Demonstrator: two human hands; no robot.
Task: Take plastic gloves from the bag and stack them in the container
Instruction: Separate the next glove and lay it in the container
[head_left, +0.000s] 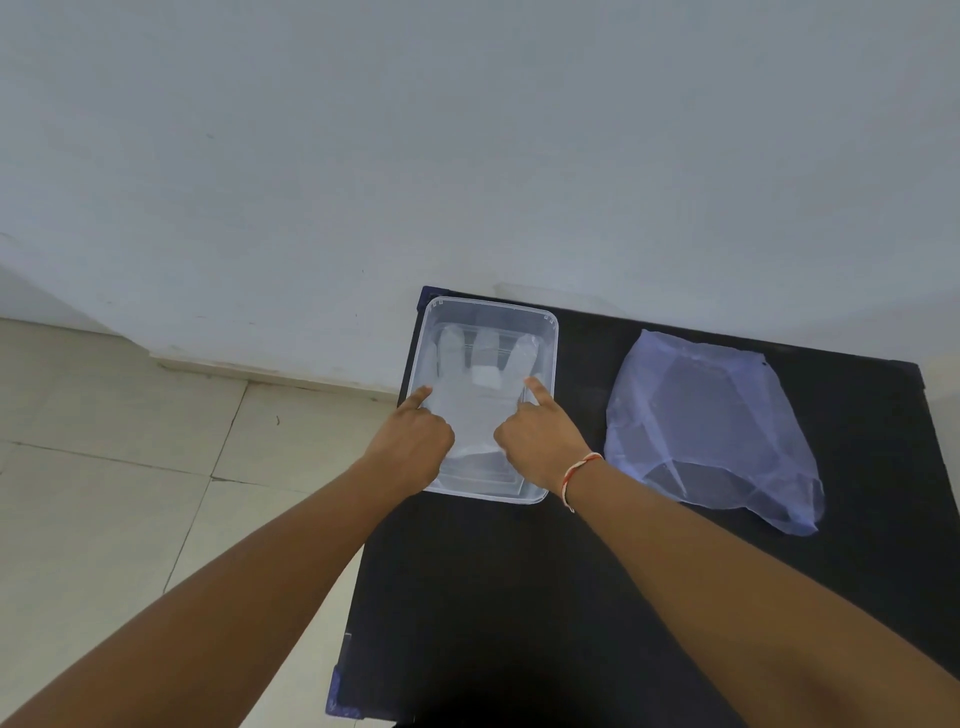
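A clear rectangular plastic container (550, 332) stands at the far left corner of a black table (571, 597). A see-through plastic glove (475, 400) lies flat inside it, fingers pointing away from me. My left hand (415, 441) rests at the container's left side, its index finger stretched out onto the glove's left edge. My right hand (540, 436), with a red-and-white thread on the wrist, points its index finger onto the glove's right edge. The other fingers of both hands are curled. A thin bluish plastic bag (711, 431) lies flat to the right of the container.
A pale grey wall (467, 156) rises just behind the table. Beige floor tiles (130, 467) lie to the left, below the table's left edge. The near part of the table holds only my forearms.
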